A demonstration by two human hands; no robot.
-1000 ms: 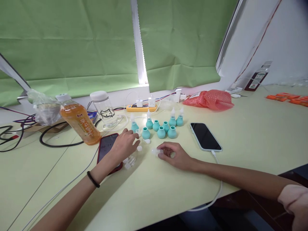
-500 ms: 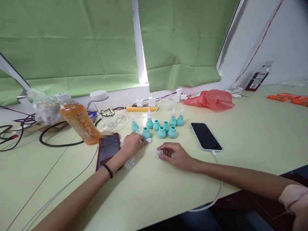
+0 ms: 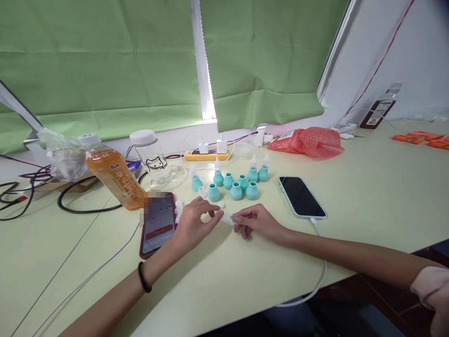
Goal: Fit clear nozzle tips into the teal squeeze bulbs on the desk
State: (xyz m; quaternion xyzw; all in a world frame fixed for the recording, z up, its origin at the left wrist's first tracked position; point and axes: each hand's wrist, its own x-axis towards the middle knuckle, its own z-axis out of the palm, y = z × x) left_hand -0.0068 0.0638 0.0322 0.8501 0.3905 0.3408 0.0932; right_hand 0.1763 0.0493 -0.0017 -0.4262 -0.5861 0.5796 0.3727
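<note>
My right hand [image 3: 259,222] pinches a small clear plastic piece [image 3: 228,219] between thumb and fingers, low over the table. At the left end of that piece, my left hand [image 3: 198,220] has its thumb and forefinger drawn together; what lies between them is too small to make out. A small white piece [image 3: 221,204] sits just beyond the left fingertips. Several teal rubber bulbs [image 3: 236,191] stand upright behind the hands, some topped with a clear pointed tip [image 3: 217,164]. More white pieces [image 3: 178,210] lie left of my left hand, partly covered by it.
A red-cased phone [image 3: 157,224] lies at the left, a charging phone [image 3: 302,196] at the right. Behind stand an orange drink bottle [image 3: 115,175], a clear jar [image 3: 150,159] and a yellow power strip [image 3: 206,156]. Red bubble wrap [image 3: 308,142] rests at the back right.
My left hand has moved from beside the front bulb toward the right and nearer, up to the clear piece. The right hand has turned slightly, still holding it.
</note>
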